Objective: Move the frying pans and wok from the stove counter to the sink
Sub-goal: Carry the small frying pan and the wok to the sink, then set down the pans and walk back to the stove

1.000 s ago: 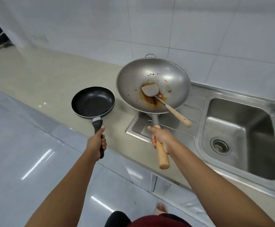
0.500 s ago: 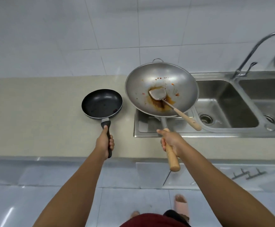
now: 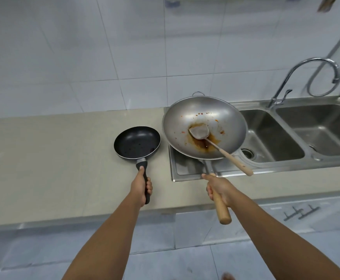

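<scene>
A small black frying pan [image 3: 137, 142] hangs over the beige counter, its dark handle gripped by my left hand [image 3: 141, 185]. To its right a steel wok [image 3: 221, 116] with brown sauce stains is held above the sink's drainboard [image 3: 187, 168]; my right hand [image 3: 218, 187] grips its wooden handle. A metal spatula [image 3: 199, 131] with a wooden handle lies inside the wok, sticking out over its near rim. The steel double sink [image 3: 270, 134] lies to the right, its left basin partly hidden by the wok.
A curved chrome faucet [image 3: 298, 75] stands behind the divider between the two basins. The beige counter [image 3: 43, 158] stretches left, backed by a white tiled wall. Below the counter edge are pale cabinet fronts with metal handles [image 3: 300, 213].
Both pans have travelled right along the counter toward the sink. The view has turned to face the wall, so the faucet and second basin now show.
</scene>
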A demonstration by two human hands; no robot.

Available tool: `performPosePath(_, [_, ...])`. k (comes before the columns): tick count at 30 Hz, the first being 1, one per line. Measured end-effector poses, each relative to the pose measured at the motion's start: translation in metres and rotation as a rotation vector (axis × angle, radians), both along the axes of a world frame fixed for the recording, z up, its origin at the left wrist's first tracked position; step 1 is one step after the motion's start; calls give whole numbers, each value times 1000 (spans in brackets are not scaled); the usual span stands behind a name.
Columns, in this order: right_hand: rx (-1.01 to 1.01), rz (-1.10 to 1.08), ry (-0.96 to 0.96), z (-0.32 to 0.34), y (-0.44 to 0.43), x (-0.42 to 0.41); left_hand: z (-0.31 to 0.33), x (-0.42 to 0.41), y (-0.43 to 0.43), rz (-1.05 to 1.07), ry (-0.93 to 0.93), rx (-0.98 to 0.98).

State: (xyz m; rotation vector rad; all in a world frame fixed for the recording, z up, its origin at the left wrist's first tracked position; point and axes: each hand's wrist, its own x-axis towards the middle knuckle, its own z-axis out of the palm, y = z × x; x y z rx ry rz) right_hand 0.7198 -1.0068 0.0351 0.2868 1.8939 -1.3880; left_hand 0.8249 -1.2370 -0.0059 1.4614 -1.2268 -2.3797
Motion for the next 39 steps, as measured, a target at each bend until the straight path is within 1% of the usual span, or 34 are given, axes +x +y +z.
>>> performPosePath(3, [13, -2, -2, -1, -6, -1, -3, -2, 2, 11, 11, -3])
performPosePath(6, [68, -25, 118, -6, -13, 1, -6, -3, 3, 11, 5, -46])
performPosePath(8, [181, -6, 261, -11, -19, 6, -9, -5, 6, 2, -3, -112])
performPosePath(11, [433, 134, 471, -27, -25, 15, -15, -6, 10, -37, -29, -269])
performPosePath(12, [489, 174, 530, -32, -26, 17, -18, -5, 11, -54, -37, -329])
performPosePath(14, [564, 228, 623, -36, -26, 19, -20, -4, 12, -86, -54, -433])
performPosePath(16, [611, 256, 676, -39, -25, 19, -21, -2, 13, -98, -68, -493])
performPosePath(25, [686, 290, 708, -35, -21, 16, -22, 1, 16, -85, -123, -587])
performPosePath(32, [719, 319, 748, -34, -18, 19, -22, 7, 27, -23, -97, -633])
performPosePath(36, [711, 354, 794, -31, -17, 20, -15, 13, 36, -45, -161, -752])
performPosePath(39, [658, 360, 863, -21, -18, 15, -7, 12, 41, -66, -192, -891])
